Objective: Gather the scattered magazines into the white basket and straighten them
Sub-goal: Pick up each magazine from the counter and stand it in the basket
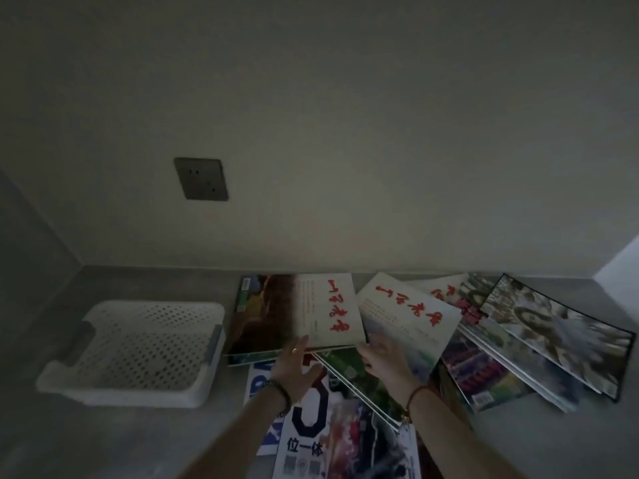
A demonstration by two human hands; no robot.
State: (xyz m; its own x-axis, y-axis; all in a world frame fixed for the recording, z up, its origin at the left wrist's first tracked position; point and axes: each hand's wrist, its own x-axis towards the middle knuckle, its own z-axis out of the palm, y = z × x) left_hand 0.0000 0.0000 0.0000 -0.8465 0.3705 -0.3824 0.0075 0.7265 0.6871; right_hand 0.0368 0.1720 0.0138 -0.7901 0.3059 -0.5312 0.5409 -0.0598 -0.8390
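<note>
Magazines (pixel 328 309): scattered at 3 o'clock of empty basket (pixel 121 397). Left hand (pixel 294 364) flat, touching one; right hand (pixel 383 361) blurred, grip unclear. Gathering step; next needs a grasp.

Left hand (pixel 295 368) wears a ring (pixel 294 350) and dark beaded bracelet (pixel 280 392); right hand (pixel 382 357) wears a red cord bracelet (pixel 415 394).

Two bare forearms reach forward side by side, the left hand (pixel 296 366) palm down with fingers straight, the right hand (pixel 382 357) just beside it, its fingers too blurred to read.
</note>
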